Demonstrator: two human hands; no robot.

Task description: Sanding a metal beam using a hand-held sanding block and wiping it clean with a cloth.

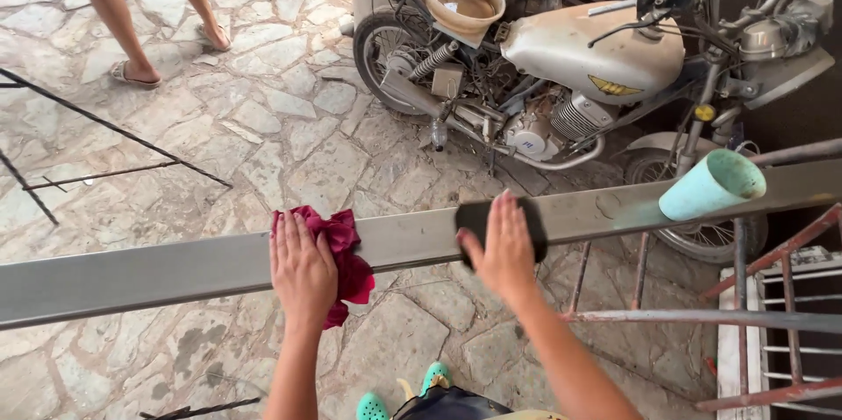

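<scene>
left hand (303, 269) presses a crumpled red rag (344, 249) flat on the smooth steel beam (132, 275), fingers spread. right hand (506, 249) lies flat on a black sanding block (478, 217), fingers together. teal plastic cup (712, 185) lies on its side near the beam's right end.

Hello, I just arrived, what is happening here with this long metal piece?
A person stands over a long grey metal beam that runs across the view. The left hand presses a dark red cloth flat on the beam. The right hand lies on a black block on the same beam. A turquoise cup lies tilted on the beam's far right. Behind it, a dusty motorcycle is parked on the stone floor, and another person's legs are at the top left.
</scene>
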